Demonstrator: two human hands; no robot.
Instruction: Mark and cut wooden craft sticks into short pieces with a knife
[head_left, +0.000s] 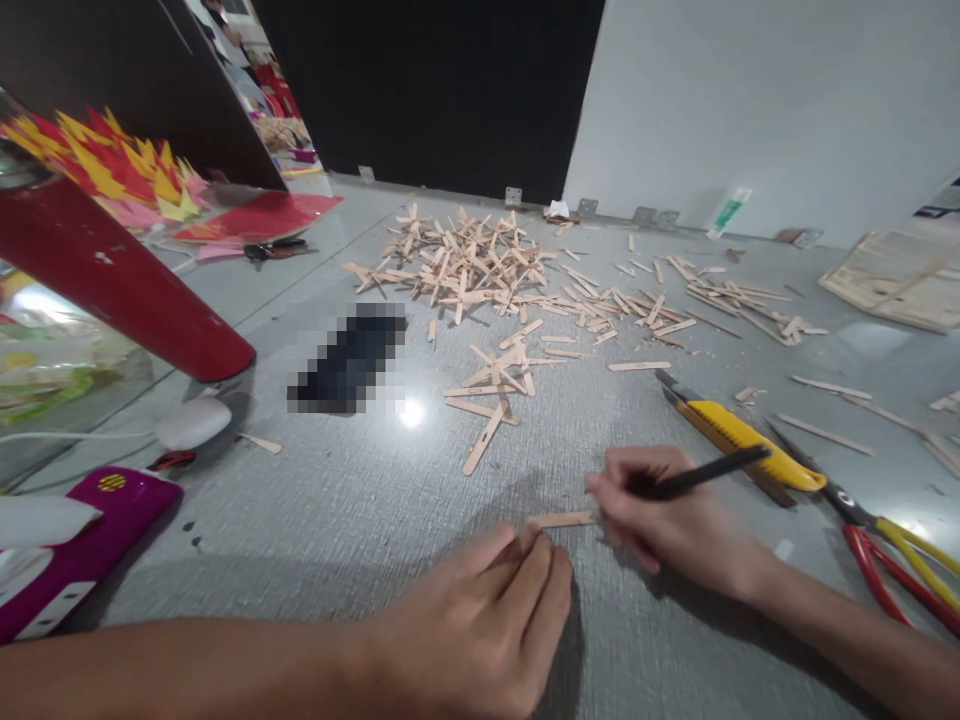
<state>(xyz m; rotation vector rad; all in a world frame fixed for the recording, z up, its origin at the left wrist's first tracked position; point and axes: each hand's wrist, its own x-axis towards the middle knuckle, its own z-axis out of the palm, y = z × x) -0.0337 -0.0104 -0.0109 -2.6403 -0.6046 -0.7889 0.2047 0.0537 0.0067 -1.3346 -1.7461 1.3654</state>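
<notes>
A short wooden craft stick [566, 519] lies flat on the grey table in front of me. My left hand [495, 610] has its fingers pressed together over the stick's left end, hiding that end. In my right hand [652, 510], slightly blurred, the closed fingers grip a black pen [701, 474] with its rear end slanting up to the right. The writing tip is hidden near the stick's right end, so I cannot tell whether it touches. Just beyond my hands lie a few crossed craft sticks [486, 437].
A large pile of craft sticks [469, 255] spreads across the back. On the right lie a yellow utility knife [750, 440] and pliers [885, 545]. To the left are a pixelated dark object [349, 360], a red cylinder [127, 270] and a purple tool or box [112, 540].
</notes>
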